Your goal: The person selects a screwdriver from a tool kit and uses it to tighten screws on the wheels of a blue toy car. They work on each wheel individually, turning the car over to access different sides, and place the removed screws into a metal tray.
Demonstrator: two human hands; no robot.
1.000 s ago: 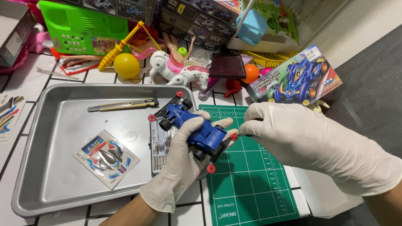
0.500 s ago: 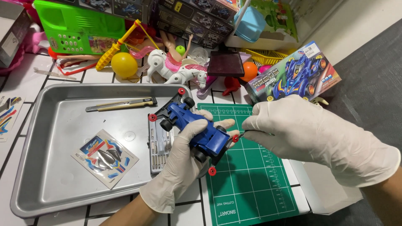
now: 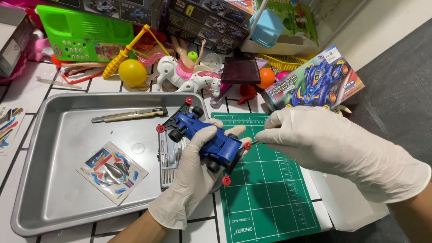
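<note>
The left hand (image 3: pixel 193 180) clasps the blue toy racing car (image 3: pixel 208 140), its long axis running from 10 to 4 o'clock. The right hand (image 3: pixel 324 144) pinches a thin tool (image 3: pixel 254 143) at the car's 3 o'clock end.

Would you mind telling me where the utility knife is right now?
In the head view, the utility knife lies at the back of the metal tray, left of the blue toy car in the left hand.

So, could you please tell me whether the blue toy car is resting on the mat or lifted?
Lifted: the left hand holds the blue toy car tilted above the green cutting mat.
</note>
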